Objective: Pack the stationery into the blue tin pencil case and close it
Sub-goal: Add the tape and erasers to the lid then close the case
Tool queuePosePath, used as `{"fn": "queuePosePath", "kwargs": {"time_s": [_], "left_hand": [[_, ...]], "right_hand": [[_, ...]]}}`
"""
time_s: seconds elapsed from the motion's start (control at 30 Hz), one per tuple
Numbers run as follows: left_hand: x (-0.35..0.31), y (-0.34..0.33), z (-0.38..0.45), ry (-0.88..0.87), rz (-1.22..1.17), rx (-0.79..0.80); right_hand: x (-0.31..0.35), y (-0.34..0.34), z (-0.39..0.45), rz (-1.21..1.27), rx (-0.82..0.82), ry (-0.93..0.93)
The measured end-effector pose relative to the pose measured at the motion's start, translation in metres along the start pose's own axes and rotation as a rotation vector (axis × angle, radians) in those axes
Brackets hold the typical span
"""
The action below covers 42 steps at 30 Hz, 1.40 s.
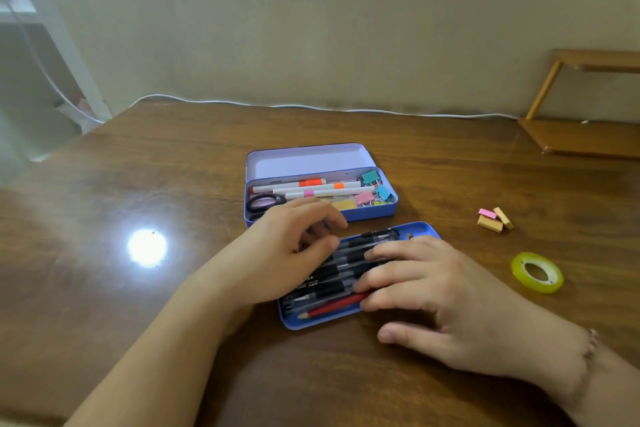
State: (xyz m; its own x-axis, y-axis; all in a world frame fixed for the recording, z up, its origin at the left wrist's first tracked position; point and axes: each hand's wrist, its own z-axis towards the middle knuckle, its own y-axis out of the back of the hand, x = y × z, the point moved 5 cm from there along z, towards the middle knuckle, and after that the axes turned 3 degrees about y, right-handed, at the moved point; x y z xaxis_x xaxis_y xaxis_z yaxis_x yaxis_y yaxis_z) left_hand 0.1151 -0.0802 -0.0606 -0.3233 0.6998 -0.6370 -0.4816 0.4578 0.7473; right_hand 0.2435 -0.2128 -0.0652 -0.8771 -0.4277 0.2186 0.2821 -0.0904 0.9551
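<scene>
The blue tin pencil case lies open mid-table with its lid tilted back. Inside are white highlighters, scissors, coloured binder clips and sticky notes. In front of it sits a separate blue tray filled with several black pens and a red pencil. My left hand hovers over the tray's left end with loosely curled fingers. My right hand lies flat on the pens, fingers straight, thumb on the table.
Small pink and yellow erasers lie loose at the right. A yellow-green tape roll sits nearer, right of my right hand. A wooden stand occupies the back right corner, and a white cable runs along the wall.
</scene>
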Motion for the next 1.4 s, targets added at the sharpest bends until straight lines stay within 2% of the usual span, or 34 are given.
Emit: {"fn": "queuePosePath", "kwargs": {"time_s": [0.07, 0.13, 0.2, 0.23, 0.27, 0.33, 0.4, 0.53, 0.73, 0.87, 0.93, 1.07, 1.17, 1.23, 1.33, 1.4], "left_hand": [[-0.001, -0.003, 0.0, -0.031, 0.014, 0.041], [-0.003, -0.005, 0.0, -0.093, 0.042, 0.058], [-0.007, -0.009, -0.002, -0.132, 0.064, 0.11], [-0.007, -0.011, -0.004, -0.125, 0.075, 0.154], [-0.007, -0.015, -0.006, -0.112, 0.094, 0.196], [-0.006, -0.019, -0.008, -0.102, 0.145, 0.244], [-0.006, -0.021, -0.009, -0.112, 0.169, 0.249], [-0.007, -0.018, -0.01, -0.108, 0.19, 0.256], [-0.009, -0.019, -0.008, -0.145, 0.203, 0.243], [-0.012, -0.017, -0.008, -0.161, 0.189, 0.225], [-0.013, -0.017, -0.009, -0.167, 0.178, 0.223], [-0.013, -0.017, -0.009, -0.171, 0.189, 0.229], [-0.012, -0.017, -0.009, -0.167, 0.199, 0.241], [-0.012, -0.016, -0.008, -0.169, 0.194, 0.231], [-0.011, -0.016, -0.008, -0.162, 0.182, 0.213], [-0.011, -0.015, -0.008, -0.156, 0.175, 0.215]], "right_hand": [[0.003, 0.002, 0.0, 0.004, -0.002, 0.024], [0.0, 0.014, -0.003, 0.079, -0.095, 0.004], [-0.022, 0.036, -0.01, 0.176, -0.337, -0.155], [-0.038, 0.046, -0.018, 0.154, -0.445, -0.264], [-0.055, 0.053, -0.025, 0.066, -0.483, -0.39], [-0.087, 0.052, -0.037, -0.147, -0.305, -0.677], [-0.108, 0.047, -0.051, -0.176, -0.081, -0.881], [-0.114, 0.064, -0.075, -0.016, 0.062, -1.024], [-0.103, 0.062, -0.09, 0.086, 0.275, -0.988], [-0.098, 0.052, -0.081, 0.054, 0.285, -0.925], [-0.096, 0.057, -0.076, 0.013, 0.223, -0.834], [-0.072, 0.058, -0.041, 0.048, -0.215, -0.543], [-0.06, 0.033, -0.018, 0.076, -0.215, -0.468], [-0.062, 0.021, -0.013, 0.074, -0.167, -0.486], [-0.066, 0.02, -0.013, 0.131, -0.231, -0.516], [-0.068, 0.019, -0.013, 0.087, -0.212, -0.495]]}}
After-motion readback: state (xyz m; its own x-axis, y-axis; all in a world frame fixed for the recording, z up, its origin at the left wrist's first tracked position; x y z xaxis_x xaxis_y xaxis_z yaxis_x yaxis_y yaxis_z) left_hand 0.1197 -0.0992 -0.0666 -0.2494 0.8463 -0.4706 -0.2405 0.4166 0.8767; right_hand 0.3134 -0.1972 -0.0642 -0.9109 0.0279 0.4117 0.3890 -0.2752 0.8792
